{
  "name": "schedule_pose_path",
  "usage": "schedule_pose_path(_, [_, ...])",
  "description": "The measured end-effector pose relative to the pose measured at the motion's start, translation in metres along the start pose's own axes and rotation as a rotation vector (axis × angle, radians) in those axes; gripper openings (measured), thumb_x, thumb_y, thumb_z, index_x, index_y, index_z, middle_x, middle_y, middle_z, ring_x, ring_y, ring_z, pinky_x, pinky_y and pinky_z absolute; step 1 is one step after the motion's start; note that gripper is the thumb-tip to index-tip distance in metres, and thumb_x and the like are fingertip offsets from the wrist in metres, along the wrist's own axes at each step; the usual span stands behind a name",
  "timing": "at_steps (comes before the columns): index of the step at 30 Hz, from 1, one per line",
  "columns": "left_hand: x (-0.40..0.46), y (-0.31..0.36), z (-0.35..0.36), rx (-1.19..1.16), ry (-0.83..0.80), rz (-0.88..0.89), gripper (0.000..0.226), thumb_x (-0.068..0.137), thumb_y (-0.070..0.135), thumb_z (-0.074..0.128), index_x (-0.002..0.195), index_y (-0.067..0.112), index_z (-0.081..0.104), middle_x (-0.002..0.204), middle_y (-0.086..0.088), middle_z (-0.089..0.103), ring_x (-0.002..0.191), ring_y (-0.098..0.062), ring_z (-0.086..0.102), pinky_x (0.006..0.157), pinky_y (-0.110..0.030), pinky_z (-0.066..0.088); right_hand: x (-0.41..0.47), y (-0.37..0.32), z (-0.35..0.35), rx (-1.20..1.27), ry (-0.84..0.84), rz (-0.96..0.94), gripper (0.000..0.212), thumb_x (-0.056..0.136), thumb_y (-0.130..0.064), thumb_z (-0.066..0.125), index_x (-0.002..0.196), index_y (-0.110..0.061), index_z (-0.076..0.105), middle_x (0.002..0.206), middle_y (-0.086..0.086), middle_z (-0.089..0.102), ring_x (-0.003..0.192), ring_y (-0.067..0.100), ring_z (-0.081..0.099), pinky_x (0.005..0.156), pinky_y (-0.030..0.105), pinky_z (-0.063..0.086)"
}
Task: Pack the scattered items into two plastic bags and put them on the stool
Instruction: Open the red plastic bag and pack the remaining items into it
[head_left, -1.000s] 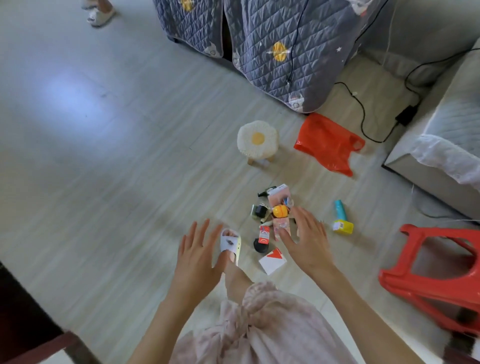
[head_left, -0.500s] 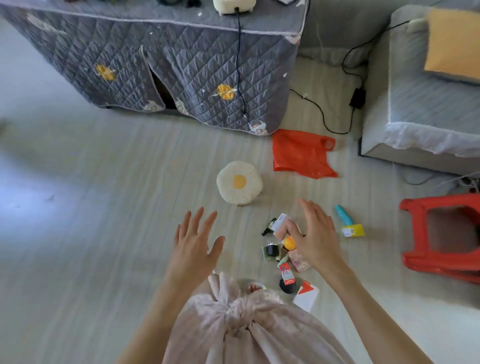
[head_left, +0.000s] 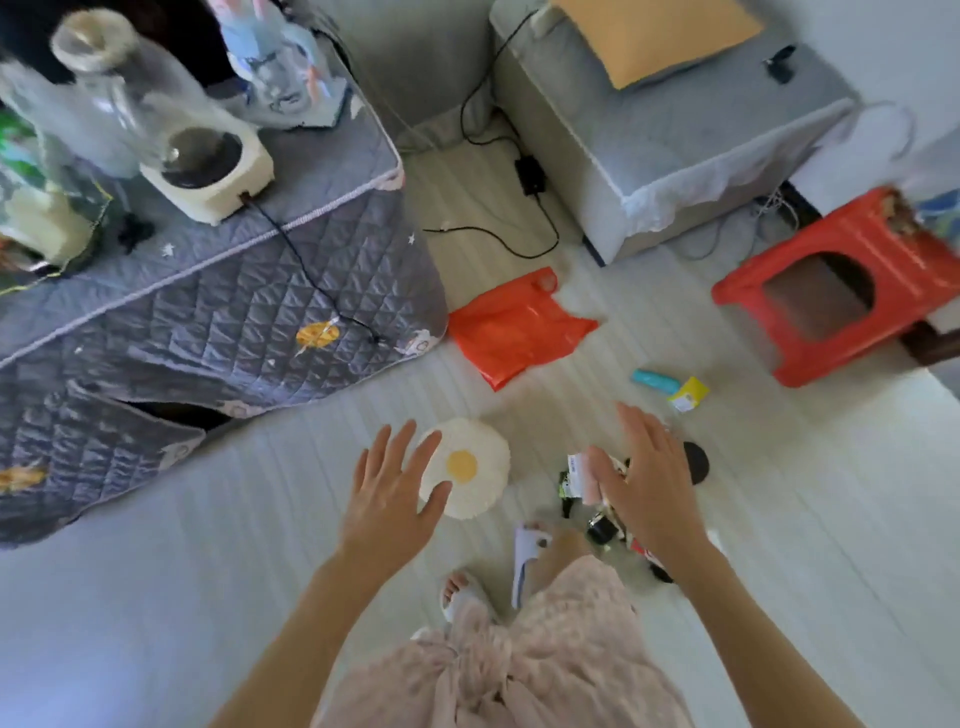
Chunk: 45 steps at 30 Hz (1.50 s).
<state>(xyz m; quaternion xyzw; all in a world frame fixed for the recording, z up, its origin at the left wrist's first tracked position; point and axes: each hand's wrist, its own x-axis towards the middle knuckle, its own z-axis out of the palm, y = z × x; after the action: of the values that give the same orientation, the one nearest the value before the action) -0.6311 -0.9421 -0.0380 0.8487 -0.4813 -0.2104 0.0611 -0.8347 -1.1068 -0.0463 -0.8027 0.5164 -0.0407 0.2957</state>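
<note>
Two open hands, scattered items (head_left: 597, 499) beneath right hand (head_left: 649, 499)

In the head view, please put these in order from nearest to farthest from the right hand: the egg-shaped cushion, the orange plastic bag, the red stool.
From the right hand:
1. Egg-shaped cushion, on the floor just to its left.
2. Orange plastic bag, lying flat farther ahead, beside the quilted table cover.
3. Red stool, ahead and off to the right, near the grey sofa.

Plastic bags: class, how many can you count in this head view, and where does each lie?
1: an orange plastic bag lies flat on the floor, between the quilted table cover and the red stool. A second may be folded with it or out of view.
</note>
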Motion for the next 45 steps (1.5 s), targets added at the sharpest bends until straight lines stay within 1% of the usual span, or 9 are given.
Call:
schedule_pose_path(3, [0.054, 0.004, -0.006, 0.058, -0.073, 0.133, 0.053, 0.084, 0.046, 0.038, 0.128, 0.018, 0.048, 0.132, -0.017, 0.053, 0.121, -0.042, 0.048, 0.092, -0.056, 0.041, 0.018, 0.009, -0.001, 0.045, 0.018, 0.15, 0.06, 0.091, -0.035, 0.053, 0.143, -0.018, 0.031, 0.15, 0.006, 0.032, 0.14, 0.023, 0.023, 0.113, 0.036, 0.018])
schedule_pose_path(7, [0.12, 0.023, -0.01, 0.103, -0.149, 0.223, 0.057, 0.083, 0.047, 0.036, 0.129, 0.018, 0.051, 0.135, -0.016, 0.05, 0.126, -0.041, 0.044, 0.096, -0.056, 0.038, 0.061, 0.031, -0.001, 0.095, 0.039, 0.269, 0.06, 0.091, -0.04, 0.051, 0.143, -0.018, 0.032, 0.151, 0.006, 0.031, 0.142, 0.022, 0.022, 0.115, 0.039, 0.019])
schedule_pose_path(10, [0.168, 0.037, -0.02, 0.09, -0.173, 0.199, 0.058, 0.083, 0.049, 0.034, 0.13, 0.019, 0.05, 0.137, -0.015, 0.048, 0.128, -0.041, 0.041, 0.096, -0.056, 0.037, 0.114, 0.042, -0.003, 0.035, -0.031, 0.263, 0.064, 0.092, -0.057, 0.029, 0.142, -0.017, 0.036, 0.152, 0.006, 0.028, 0.142, 0.024, 0.02, 0.114, 0.041, 0.018])
schedule_pose_path(13, [0.223, 0.051, -0.027, 0.085, -0.171, 0.195, 0.061, 0.084, 0.051, 0.031, 0.132, 0.018, 0.048, 0.14, -0.015, 0.045, 0.131, -0.041, 0.036, 0.099, -0.058, 0.034, 0.174, 0.041, -0.012, 0.045, -0.054, 0.261, 0.059, 0.094, -0.044, 0.041, 0.145, -0.018, 0.026, 0.151, 0.008, 0.03, 0.141, 0.025, 0.023, 0.115, 0.042, 0.015])
schedule_pose_path(22, [0.372, 0.091, -0.027, 0.111, -0.288, 0.338, 0.079, 0.075, 0.059, 0.011, 0.143, 0.023, 0.031, 0.153, -0.007, 0.023, 0.143, -0.03, 0.01, 0.113, -0.049, 0.013, 0.29, 0.049, -0.014, 0.073, -0.09, 0.319, 0.065, 0.092, -0.051, 0.035, 0.147, -0.019, 0.021, 0.152, 0.008, 0.028, 0.142, 0.024, 0.02, 0.115, 0.046, 0.017])
schedule_pose_path(28, [0.468, 0.072, -0.003, 0.156, -0.362, 0.397, 0.083, 0.071, 0.059, 0.012, 0.14, 0.019, 0.036, 0.149, -0.013, 0.03, 0.139, -0.035, 0.021, 0.11, -0.053, 0.024, 0.345, 0.065, 0.028, 0.142, -0.097, 0.512, 0.062, 0.094, -0.045, 0.041, 0.147, -0.019, 0.021, 0.152, 0.008, 0.028, 0.141, 0.024, 0.023, 0.115, 0.044, 0.019])
schedule_pose_path(30, [0.5, 0.061, 0.017, 0.216, -0.448, 0.416, 0.082, 0.071, 0.06, 0.012, 0.143, 0.023, 0.028, 0.152, -0.008, 0.022, 0.142, -0.029, 0.013, 0.113, -0.048, 0.02, 0.373, 0.074, 0.055, 0.135, -0.08, 0.539, 0.062, 0.094, -0.045, 0.041, 0.146, -0.018, 0.023, 0.15, 0.008, 0.031, 0.139, 0.024, 0.027, 0.114, 0.044, 0.021])
schedule_pose_path(34, [0.573, 0.02, 0.09, 0.361, -0.581, 0.529, 0.059, 0.092, 0.038, 0.041, 0.145, 0.025, 0.021, 0.154, -0.008, 0.017, 0.142, -0.028, 0.011, 0.114, -0.045, 0.017, 0.427, 0.102, 0.126, 0.108, -0.084, 0.569, 0.06, 0.093, -0.042, 0.043, 0.145, -0.015, 0.026, 0.145, 0.011, 0.038, 0.134, 0.026, 0.034, 0.111, 0.045, 0.026])
schedule_pose_path(45, [0.76, -0.05, 0.388, 0.471, -0.315, 0.602, 0.061, 0.085, 0.021, 0.057, 0.141, 0.014, 0.033, 0.149, -0.017, 0.027, 0.139, -0.036, 0.021, 0.111, -0.049, 0.019, 0.587, 0.302, 0.381, 0.035, -0.146, 0.61, 0.054, 0.093, -0.046, 0.042, 0.134, -0.01, 0.042, 0.132, 0.016, 0.05, 0.121, 0.034, 0.045, 0.097, 0.047, 0.041])
